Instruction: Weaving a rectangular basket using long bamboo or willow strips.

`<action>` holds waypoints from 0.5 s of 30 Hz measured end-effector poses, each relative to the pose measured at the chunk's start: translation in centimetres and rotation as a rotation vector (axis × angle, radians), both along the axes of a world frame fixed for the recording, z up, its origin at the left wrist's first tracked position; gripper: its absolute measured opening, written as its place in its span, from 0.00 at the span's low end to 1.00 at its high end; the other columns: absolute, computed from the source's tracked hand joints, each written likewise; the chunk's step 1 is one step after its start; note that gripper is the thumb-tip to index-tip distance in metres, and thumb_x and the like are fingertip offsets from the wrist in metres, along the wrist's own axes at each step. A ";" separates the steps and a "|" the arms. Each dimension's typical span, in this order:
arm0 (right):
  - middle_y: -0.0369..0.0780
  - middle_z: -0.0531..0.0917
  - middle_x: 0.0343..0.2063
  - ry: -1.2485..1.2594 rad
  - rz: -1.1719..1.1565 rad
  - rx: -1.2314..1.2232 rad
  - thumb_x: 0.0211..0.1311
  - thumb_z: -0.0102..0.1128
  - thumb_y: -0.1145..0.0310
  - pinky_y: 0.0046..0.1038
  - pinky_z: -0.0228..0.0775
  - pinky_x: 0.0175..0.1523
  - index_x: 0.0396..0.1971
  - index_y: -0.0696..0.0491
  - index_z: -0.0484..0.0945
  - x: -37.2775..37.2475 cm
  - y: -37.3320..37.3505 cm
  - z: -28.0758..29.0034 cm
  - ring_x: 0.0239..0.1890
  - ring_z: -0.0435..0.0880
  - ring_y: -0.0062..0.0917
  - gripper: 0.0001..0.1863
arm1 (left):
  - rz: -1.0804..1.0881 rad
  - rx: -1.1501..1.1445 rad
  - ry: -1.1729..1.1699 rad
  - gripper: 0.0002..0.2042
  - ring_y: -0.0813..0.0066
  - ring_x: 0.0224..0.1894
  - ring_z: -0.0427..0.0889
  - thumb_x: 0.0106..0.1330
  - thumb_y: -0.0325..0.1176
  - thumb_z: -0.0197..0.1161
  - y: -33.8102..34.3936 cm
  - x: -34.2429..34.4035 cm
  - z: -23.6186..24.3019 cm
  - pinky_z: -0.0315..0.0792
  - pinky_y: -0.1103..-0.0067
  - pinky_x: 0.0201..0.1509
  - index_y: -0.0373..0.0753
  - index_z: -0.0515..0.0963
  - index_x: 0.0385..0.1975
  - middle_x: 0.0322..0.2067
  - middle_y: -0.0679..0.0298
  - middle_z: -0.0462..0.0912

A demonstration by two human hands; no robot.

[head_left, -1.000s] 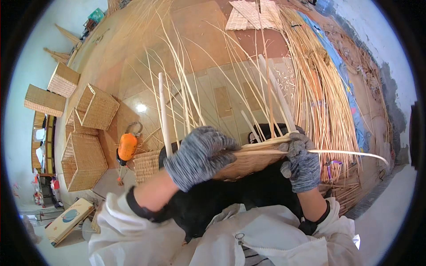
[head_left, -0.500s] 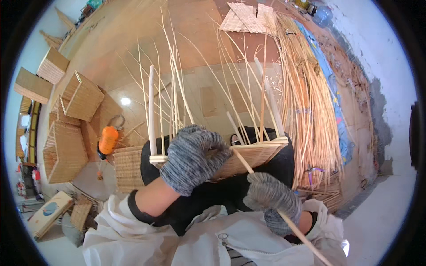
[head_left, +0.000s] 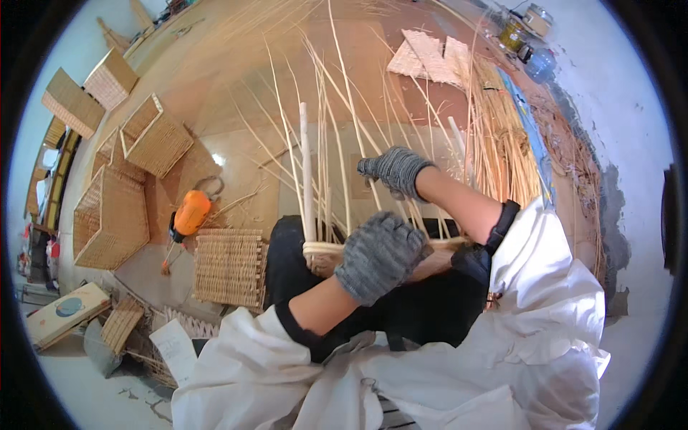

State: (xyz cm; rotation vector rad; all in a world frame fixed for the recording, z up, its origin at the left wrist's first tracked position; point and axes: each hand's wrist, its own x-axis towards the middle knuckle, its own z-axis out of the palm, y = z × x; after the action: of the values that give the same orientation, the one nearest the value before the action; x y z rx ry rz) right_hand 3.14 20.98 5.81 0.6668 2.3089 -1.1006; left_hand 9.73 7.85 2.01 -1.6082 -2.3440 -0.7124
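A half-woven wicker panel [head_left: 324, 251] with a pale woven edge rests across my lap. Thin upright rods fan away from it, between a thick peeled stake [head_left: 307, 172] on the left and another stake [head_left: 457, 135] on the right. My left hand [head_left: 383, 256], in a grey knit glove, is closed over the woven edge near its middle. Farther out, my right hand [head_left: 398, 172], gloved the same way, is closed around a long pale wicker rod [head_left: 351, 100] that runs up and away. The fingertips partly hide the grip.
An orange power tool [head_left: 192, 212] lies on the floor at left, near a woven mat [head_left: 229, 269] and several woven boxes [head_left: 111, 215]. Long loose rods [head_left: 502, 143] are heaped at right. Flat woven pieces [head_left: 423, 57] and a water bottle [head_left: 539, 64] sit farther back.
My right hand has moved up and forward from near my lap, and the rod now points away from me. My left hand and the panel have shifted right in view as the view turned.
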 end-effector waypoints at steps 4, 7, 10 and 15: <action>0.43 0.71 0.11 0.055 0.060 0.060 0.56 0.47 0.61 0.29 0.66 0.24 0.26 0.54 0.77 -0.4 0.3 -1.5 0.13 0.71 0.28 0.13 | -0.256 0.081 -0.157 0.18 0.64 0.36 0.74 0.48 0.46 0.59 -2.9 -1.9 2.9 0.65 0.73 0.46 0.38 0.74 0.33 0.30 0.59 0.76; 0.46 0.76 0.19 0.282 0.298 0.324 0.56 0.44 0.63 0.31 0.70 0.32 0.29 0.50 0.76 -0.7 3.5 -5.6 0.20 0.75 0.36 0.11 | -0.189 0.172 -0.226 0.26 0.62 0.41 0.72 0.46 0.50 0.60 -6.6 -6.9 3.7 0.62 0.70 0.51 0.38 0.71 0.42 0.38 0.58 0.75; 0.45 0.77 0.24 0.374 0.360 0.368 0.56 0.44 0.64 0.31 0.70 0.36 0.30 0.49 0.75 0.0 2.4 -5.0 0.25 0.77 0.37 0.10 | -0.348 -0.172 -0.053 0.28 0.60 0.42 0.72 0.43 0.49 0.63 -6.9 -8.5 1.5 0.59 0.68 0.55 0.43 0.70 0.46 0.41 0.59 0.74; 0.43 0.78 0.26 0.096 0.033 0.134 0.55 0.46 0.60 0.31 0.69 0.38 0.25 0.51 0.76 1.6 0.8 -2.8 0.27 0.77 0.35 0.12 | -0.391 -0.292 -0.163 0.23 0.63 0.40 0.71 0.43 0.48 0.62 -6.5 -7.2 1.3 0.57 0.66 0.53 0.44 0.75 0.39 0.39 0.63 0.75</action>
State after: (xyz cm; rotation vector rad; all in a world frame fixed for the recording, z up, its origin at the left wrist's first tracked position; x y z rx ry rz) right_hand 4.75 21.79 3.03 0.6360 2.4839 -0.9888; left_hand 2.51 1.35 3.26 -2.2550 -2.3551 -0.6114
